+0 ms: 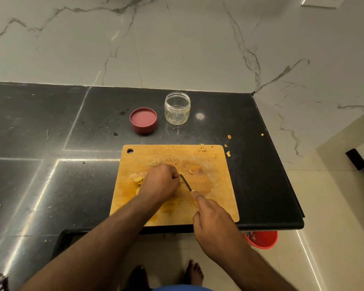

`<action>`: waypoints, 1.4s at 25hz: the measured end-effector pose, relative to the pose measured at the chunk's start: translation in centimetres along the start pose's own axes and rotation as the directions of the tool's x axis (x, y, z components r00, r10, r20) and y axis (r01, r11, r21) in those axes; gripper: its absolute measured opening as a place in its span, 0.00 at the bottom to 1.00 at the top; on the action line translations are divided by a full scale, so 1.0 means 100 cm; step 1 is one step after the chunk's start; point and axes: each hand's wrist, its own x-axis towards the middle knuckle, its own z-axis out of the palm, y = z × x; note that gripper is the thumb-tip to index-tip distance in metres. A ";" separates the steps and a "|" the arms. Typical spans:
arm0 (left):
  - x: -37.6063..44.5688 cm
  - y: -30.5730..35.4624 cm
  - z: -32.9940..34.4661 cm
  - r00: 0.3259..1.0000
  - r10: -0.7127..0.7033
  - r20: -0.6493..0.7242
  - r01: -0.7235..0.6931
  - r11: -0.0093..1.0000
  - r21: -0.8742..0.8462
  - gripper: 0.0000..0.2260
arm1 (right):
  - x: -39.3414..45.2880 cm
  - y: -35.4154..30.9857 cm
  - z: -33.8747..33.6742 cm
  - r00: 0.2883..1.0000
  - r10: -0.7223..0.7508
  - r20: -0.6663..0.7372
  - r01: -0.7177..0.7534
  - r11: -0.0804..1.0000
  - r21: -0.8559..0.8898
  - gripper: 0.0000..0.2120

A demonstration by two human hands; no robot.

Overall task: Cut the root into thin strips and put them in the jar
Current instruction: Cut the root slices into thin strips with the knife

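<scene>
Left hand (160,181) curled over yellow root piece (139,180) at centre of wooden cutting board (214,185). Right hand (213,227) gripped knife (186,182), forefinger along spine, blade just beside left knuckles. Open jar (177,108) stood at 12 o'clock, well apart. Advisable: fingertips tucked, slices narrow, blade vertical.
</scene>
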 end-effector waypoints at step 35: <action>0.022 0.009 -0.020 0.981 -0.121 0.154 0.130 0.990 -0.051 0.07 | -0.007 0.012 0.008 0.999 0.001 0.047 -0.002 1.000 0.029 0.24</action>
